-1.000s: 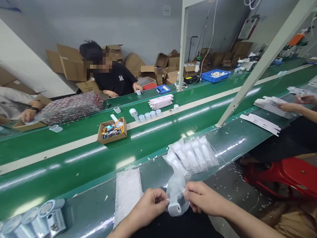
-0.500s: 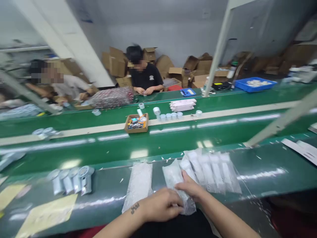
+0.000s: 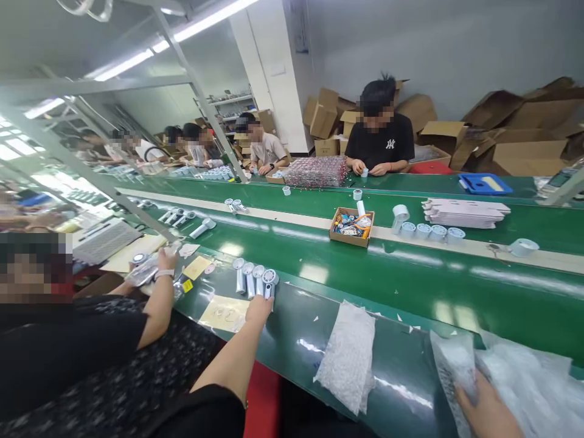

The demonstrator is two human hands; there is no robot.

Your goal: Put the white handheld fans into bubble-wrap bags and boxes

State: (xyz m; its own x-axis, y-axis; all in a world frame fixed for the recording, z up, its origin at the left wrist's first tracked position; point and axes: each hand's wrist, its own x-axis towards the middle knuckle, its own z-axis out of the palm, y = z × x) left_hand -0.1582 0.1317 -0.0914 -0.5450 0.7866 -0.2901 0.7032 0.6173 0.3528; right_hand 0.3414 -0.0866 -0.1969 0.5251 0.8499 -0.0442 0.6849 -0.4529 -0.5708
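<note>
My left hand [image 3: 259,310] reaches out to a row of pale blue handheld fans on the green table. Its fingers close round the handle of the nearest handheld fan [image 3: 270,278], which has a round slotted head; the other fans [image 3: 249,280] stand beside it. At the lower right, my right hand [image 3: 490,406] grips a bubble-wrap bag [image 3: 456,359] with something pale inside. Further filled bags [image 3: 533,377] lie against it on the right. Between my hands rests a flat stack of bubble-wrap bags [image 3: 349,353].
A co-worker [image 3: 137,316] at my left handles a clear-wrapped item. Yellow paper sheets [image 3: 223,312] lie by the fans. Beyond runs a green conveyor [image 3: 301,243] carrying a cardboard box of small parts [image 3: 349,239], white round pieces [image 3: 438,233] and folded cartons [image 3: 465,213]. Another co-worker [image 3: 381,143] sits opposite.
My view has swung left. My left hand has left the bubble-wrap bag and moved left onto a handheld fan. My right hand stays with the filled bag, now beside the others.
</note>
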